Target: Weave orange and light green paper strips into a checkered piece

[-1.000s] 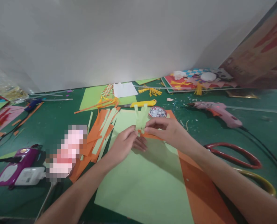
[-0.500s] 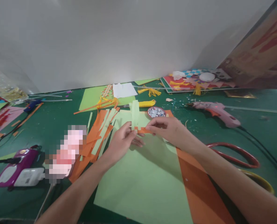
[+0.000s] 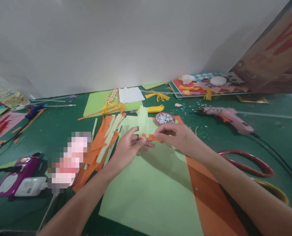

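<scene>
Above a pale green paper sheet (image 3: 151, 183), my left hand (image 3: 128, 147) is closed on the lower end of several upright light green paper strips (image 3: 143, 119). Its thumb lies in front and its other fingers reach behind. An orange paper strip (image 3: 150, 137) crosses these green strips at their base, running sideways. My right hand (image 3: 175, 136) pinches the orange strip's right end between thumb and fingertips. Just behind the right hand stands a small dish of beads or gems (image 3: 165, 118). A yellow cutter knife (image 3: 154, 109) lies behind the strips.
Loose orange and green strips (image 3: 104, 141) lie left of the sheet, beside a blurred phone (image 3: 69, 160) and a purple power strip (image 3: 25, 173). A pink glue gun (image 3: 229, 119) and red-handled scissors (image 3: 249, 162) lie right. Orange paper (image 3: 210, 196) shows under the green sheet.
My left thumb and fingers have shifted slightly to the right along the woven base. The green strips moved a little with them. My right hand keeps its pinch nearly unmoved.
</scene>
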Tool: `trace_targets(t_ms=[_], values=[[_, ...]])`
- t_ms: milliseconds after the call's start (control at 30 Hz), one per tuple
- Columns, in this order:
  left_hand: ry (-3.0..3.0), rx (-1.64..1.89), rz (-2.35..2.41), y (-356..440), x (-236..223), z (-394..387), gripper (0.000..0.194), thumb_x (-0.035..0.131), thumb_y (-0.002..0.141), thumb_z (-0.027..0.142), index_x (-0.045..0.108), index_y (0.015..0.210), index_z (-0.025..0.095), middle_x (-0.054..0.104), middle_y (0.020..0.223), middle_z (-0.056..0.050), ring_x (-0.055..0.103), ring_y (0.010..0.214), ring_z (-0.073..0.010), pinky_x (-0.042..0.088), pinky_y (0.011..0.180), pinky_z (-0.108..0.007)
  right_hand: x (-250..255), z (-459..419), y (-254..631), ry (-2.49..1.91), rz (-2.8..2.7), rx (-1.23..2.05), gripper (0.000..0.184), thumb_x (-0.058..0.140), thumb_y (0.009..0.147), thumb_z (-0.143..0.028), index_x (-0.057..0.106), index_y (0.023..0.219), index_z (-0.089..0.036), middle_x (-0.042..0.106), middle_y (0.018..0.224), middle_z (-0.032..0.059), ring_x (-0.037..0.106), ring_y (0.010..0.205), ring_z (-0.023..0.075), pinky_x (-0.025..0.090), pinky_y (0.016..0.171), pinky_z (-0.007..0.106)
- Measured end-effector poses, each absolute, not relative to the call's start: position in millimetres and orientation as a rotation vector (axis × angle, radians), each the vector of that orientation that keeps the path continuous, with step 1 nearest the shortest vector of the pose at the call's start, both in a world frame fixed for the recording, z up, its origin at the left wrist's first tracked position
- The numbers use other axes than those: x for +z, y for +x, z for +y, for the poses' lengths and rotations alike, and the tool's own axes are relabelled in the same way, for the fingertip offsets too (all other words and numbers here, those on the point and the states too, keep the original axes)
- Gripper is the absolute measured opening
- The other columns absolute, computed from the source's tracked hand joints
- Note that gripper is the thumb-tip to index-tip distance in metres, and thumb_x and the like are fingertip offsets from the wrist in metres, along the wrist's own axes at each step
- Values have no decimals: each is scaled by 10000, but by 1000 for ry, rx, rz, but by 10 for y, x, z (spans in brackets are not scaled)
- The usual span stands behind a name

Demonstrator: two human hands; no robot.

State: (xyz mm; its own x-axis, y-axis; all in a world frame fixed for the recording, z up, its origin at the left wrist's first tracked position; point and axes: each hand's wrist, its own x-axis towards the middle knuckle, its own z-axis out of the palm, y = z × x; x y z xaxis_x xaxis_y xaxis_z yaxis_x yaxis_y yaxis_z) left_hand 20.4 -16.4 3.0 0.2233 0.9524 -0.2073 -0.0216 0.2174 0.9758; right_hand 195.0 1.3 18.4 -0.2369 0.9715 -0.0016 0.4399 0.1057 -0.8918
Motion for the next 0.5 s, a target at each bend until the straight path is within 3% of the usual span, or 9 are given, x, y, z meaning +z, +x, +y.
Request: trace_targets(t_ms=[267, 433, 500], values=[[1039, 932, 1071, 197, 55, -164, 404, 652, 782, 173, 478, 1144, 125, 671, 768, -28, 713, 770, -217, 538, 778, -359, 179, 8, 1966, -1346, -1831, 1059, 224, 590, 731, -398, 602, 614, -207, 630, 626, 17, 542, 595, 136, 415, 542, 247], [1020, 937, 1118, 215, 64, -168, 279, 616, 806, 144, 500, 1060, 133, 637, 733, 4, 709, 719, -178, 530, 778, -325, 159, 9, 1975, -1332, -1877, 1066, 220, 573, 742, -398, 613, 642, -206, 654, 671, 26, 566, 637, 152, 439, 574, 254], [1020, 925, 1126, 225, 73, -178, 172, 620, 806, 159, 511, 940, 151, 602, 683, 33, 706, 685, -166, 528, 756, -307, 166, 14, 1977, -1328, -1892, 1079, 224, 578, 742, -397, 614, 630, -207, 658, 669, 26, 577, 650, 159, 449, 593, 259]])
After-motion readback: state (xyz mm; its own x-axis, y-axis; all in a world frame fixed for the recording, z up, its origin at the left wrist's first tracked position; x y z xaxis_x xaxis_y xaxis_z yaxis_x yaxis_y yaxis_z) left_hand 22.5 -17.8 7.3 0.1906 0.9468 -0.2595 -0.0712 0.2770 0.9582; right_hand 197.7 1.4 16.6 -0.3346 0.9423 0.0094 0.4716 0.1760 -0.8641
